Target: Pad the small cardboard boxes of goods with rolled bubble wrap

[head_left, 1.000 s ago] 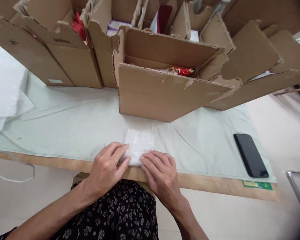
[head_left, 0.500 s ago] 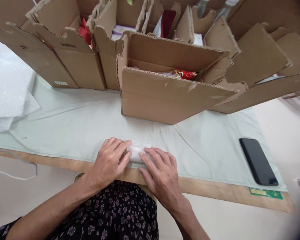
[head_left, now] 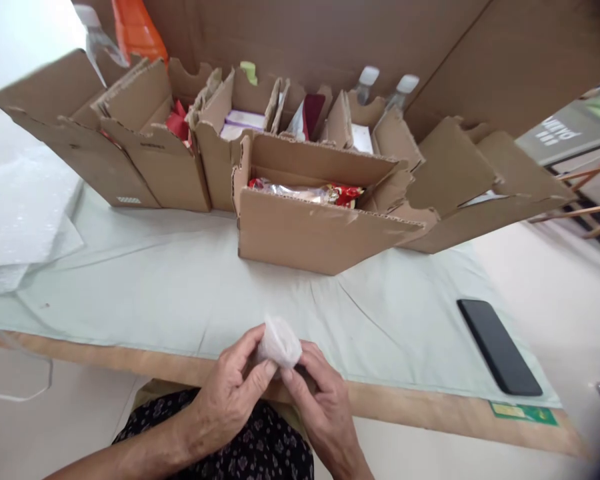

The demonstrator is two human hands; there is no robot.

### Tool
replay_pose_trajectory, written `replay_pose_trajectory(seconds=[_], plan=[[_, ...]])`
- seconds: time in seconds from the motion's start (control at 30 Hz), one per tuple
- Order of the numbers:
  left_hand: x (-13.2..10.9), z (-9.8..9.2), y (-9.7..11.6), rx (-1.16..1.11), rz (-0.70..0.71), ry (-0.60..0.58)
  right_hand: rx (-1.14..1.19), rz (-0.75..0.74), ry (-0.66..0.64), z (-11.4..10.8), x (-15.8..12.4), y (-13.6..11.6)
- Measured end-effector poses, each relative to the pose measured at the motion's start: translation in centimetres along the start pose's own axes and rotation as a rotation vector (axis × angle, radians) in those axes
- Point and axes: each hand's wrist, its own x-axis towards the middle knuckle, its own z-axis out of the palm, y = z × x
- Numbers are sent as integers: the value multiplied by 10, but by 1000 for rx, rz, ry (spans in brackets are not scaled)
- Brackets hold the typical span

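A small roll of bubble wrap (head_left: 280, 343) is held up on end between my two hands, just above the front edge of the table. Fingers and thumb of my left hand (head_left: 235, 380) close on its left side. From the right, my right hand (head_left: 323, 400) pinches it near the bottom with thumb and fingertips. Whatever the wrap may contain is hidden. Beyond the hands lies the pale green cloth (head_left: 170, 280) that covers the table.
A cardboard box (head_left: 290, 233) with red-and-clear packets stands ahead, before a row of cardboard compartments (head_left: 165, 173). Bubble wrap sheets (head_left: 25, 207) lie at left. A black phone (head_left: 500, 347) rests at right, partly over a green card (head_left: 525, 413). Bottles (head_left: 367, 83) stand behind.
The bubble wrap roll has been lifted from the cloth and tipped up on end, nearer to me. Both hands have gone from resting on it to gripping it. The view has tilted up.
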Motion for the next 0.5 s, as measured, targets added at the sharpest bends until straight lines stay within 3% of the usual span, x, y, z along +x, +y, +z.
replay_pose_trajectory(seconds=[0.1, 0.2, 0.3, 0.5], plan=[[6, 1, -2, 208, 204, 68, -110, -56, -3, -22, 0, 1], [12, 1, 2, 388, 365, 9, -185, -84, -47, -42, 9, -4], [20, 4, 6, 405, 409, -76, -292, -142, -46, -50, 25, -13], [37, 8, 6, 340, 439, -44, -277, -192, -87, -58, 42, -23]])
